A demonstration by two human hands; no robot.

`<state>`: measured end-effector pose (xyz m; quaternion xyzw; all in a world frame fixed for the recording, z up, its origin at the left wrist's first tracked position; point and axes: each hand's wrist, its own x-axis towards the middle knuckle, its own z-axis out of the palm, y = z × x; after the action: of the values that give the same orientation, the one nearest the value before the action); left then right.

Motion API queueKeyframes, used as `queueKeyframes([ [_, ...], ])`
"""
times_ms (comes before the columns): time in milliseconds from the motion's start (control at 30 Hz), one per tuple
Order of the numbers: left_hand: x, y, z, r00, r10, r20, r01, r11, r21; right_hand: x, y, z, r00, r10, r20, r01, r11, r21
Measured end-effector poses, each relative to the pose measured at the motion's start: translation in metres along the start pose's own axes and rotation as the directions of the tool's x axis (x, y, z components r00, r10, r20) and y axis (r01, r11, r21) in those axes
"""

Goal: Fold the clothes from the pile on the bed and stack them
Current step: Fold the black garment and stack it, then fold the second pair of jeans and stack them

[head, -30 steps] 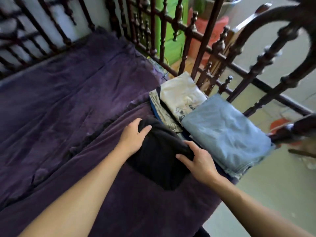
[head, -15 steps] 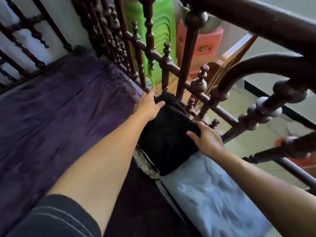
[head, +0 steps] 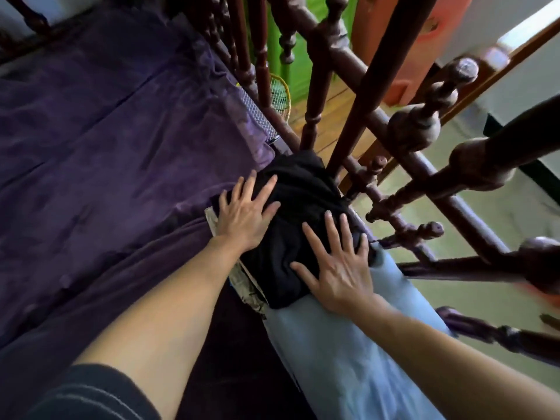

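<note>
Black garment [head: 298,201] at the bed's [head: 106,162] right edge covers most of the stack, only a strip of patterned cloth [head: 247,287] showing beside it; light blue garment [head: 333,359] runs off the bottom, rail knob [head: 542,268] far right is blurred, racket [head: 278,95] sits mostly behind spindles [head: 261,56].

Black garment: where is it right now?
Head view, centre: the black garment lies by the wooden railing at the bed's right edge, overlapping the light blue garment, left hand and right hand flat on it.
</note>
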<state>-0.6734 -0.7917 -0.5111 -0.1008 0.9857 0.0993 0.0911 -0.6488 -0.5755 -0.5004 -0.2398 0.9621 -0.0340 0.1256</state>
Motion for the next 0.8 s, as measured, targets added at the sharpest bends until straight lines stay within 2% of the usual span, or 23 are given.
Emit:
queueKeyframes([
  [133,0.000,-0.002,-0.005,0.999,-0.009,0.048,0.010,1.000,-0.006,0.004,-0.001,0.002,0.999,-0.008,0.042,0.009,1.000,-0.021],
  [233,-0.023,0.005,-0.023,1.000,-0.008,0.024,0.008,1.000,0.027,-0.004,-0.002,-0.009,0.994,-0.005,0.108,0.010,0.999,-0.043],
  [300,-0.053,0.006,-0.035,0.998,-0.070,-0.005,0.070,0.998,0.006,-0.009,-0.004,-0.021,0.985,0.002,0.172,0.005,0.999,-0.042],
  [400,-0.120,0.002,-0.042,0.980,-0.200,0.015,0.200,0.966,-0.165,-0.022,-0.011,-0.035,0.969,0.015,0.248,0.009,0.995,-0.097],
  [467,-0.176,-0.003,-0.041,0.970,-0.231,0.077,0.243,0.935,-0.258,-0.034,-0.020,-0.044,0.968,0.016,0.249,0.021,0.989,-0.147],
  [567,-0.269,-0.018,-0.033,0.940,-0.285,0.186,0.329,0.901,-0.282,-0.068,-0.045,-0.053,0.986,-0.065,0.151,0.087,0.986,-0.141],
  [700,-0.387,-0.052,-0.023,0.874,-0.411,0.257,0.471,0.847,-0.247,-0.134,-0.101,-0.046,0.982,-0.174,0.071,0.181,0.978,-0.102],
  [800,-0.452,-0.074,-0.018,0.846,-0.470,0.253,0.524,0.820,-0.229,-0.179,-0.144,-0.033,0.968,-0.208,0.139,0.211,0.977,-0.007],
])
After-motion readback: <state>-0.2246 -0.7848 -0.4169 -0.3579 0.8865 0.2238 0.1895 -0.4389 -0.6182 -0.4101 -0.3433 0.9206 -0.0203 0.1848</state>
